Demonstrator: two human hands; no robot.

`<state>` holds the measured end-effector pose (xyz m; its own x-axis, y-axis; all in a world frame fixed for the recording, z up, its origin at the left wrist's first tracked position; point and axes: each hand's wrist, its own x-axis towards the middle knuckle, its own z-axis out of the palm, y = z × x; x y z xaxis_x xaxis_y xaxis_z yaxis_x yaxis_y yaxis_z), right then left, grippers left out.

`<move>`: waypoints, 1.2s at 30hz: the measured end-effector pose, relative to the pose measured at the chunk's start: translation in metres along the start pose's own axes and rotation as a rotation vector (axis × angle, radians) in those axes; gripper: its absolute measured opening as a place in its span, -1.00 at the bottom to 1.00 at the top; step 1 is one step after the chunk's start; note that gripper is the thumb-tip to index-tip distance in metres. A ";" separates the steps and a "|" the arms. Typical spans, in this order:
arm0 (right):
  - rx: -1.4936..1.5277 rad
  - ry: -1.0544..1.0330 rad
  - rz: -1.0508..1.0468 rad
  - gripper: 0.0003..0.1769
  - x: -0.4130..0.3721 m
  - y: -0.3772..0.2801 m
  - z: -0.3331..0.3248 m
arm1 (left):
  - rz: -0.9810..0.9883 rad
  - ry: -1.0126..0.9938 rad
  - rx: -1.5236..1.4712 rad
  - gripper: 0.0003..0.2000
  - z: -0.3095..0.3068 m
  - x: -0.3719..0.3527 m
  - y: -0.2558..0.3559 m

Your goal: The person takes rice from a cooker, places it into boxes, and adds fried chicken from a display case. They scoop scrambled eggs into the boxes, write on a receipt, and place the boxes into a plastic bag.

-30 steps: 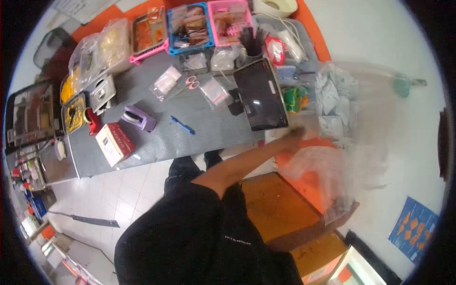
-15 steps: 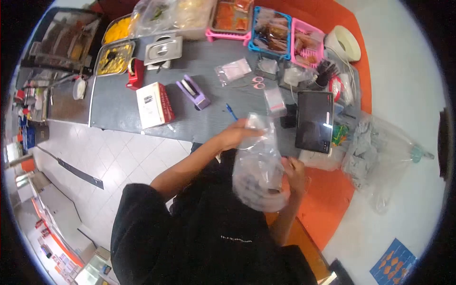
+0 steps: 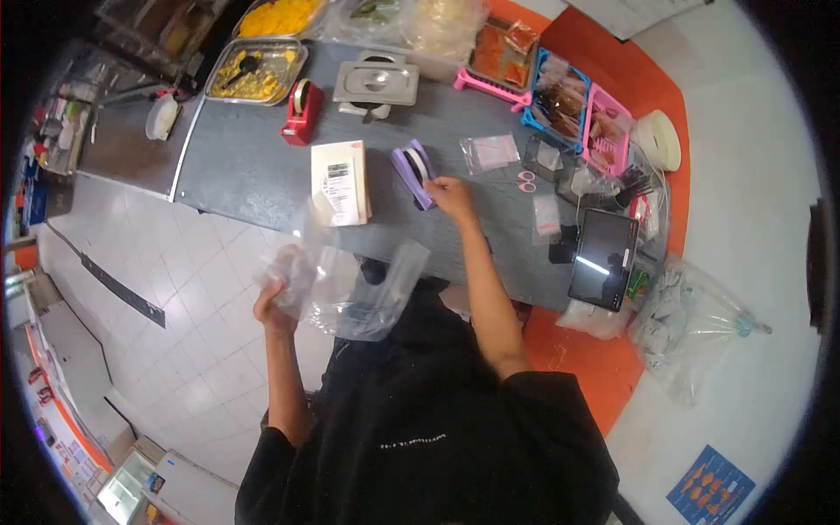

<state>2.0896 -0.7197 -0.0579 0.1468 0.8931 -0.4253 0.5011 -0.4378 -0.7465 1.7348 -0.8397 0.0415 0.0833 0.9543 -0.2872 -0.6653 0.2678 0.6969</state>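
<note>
My left hand [image 3: 277,293] is closed round a clear plastic bag [image 3: 363,306], bunched at the fingers. The bag spreads out in front of my black shirt, over the table's near edge. My right hand [image 3: 452,196] has its fingers pinched at the lower front end of a purple tape dispenser [image 3: 408,171], which stands on the grey table [image 3: 254,179] with a roll in it. Any strip of tape at my fingertips is too thin to make out. Left of the dispenser lies a white box [image 3: 338,182], with part of the bag near its lower corner.
A red tape dispenser [image 3: 302,112] and a lidded steel container [image 3: 376,83] stand farther back. Trays of yellow food [image 3: 254,74] and pink [image 3: 604,131] and blue baskets [image 3: 557,101] line the far side. Pink-handled scissors [image 3: 526,181] and a tablet [image 3: 604,259] are on the right.
The bag, earlier between both hands, has moved left with my left hand. My right hand has let go of it and reached forward to the purple tape dispenser. The view has shifted.
</note>
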 end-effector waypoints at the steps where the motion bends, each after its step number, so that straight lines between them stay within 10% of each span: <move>1: 0.240 -0.095 0.121 -0.68 0.000 0.006 0.001 | -0.002 0.014 -0.011 -0.32 -0.008 -0.004 0.006; 23: 0.891 0.221 0.044 -0.78 -0.037 0.004 0.045 | 0.006 0.173 0.014 -0.43 -0.072 0.074 0.065; 36: 0.017 0.848 -0.235 -0.54 0.000 -0.006 0.038 | 0.245 0.049 0.375 -0.83 -0.040 0.099 0.080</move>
<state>2.0540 -0.7208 -0.0731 0.6287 0.7332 0.2592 0.5866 -0.2284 -0.7770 1.6597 -0.7291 0.0425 -0.0847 0.9904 -0.1088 -0.3458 0.0732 0.9355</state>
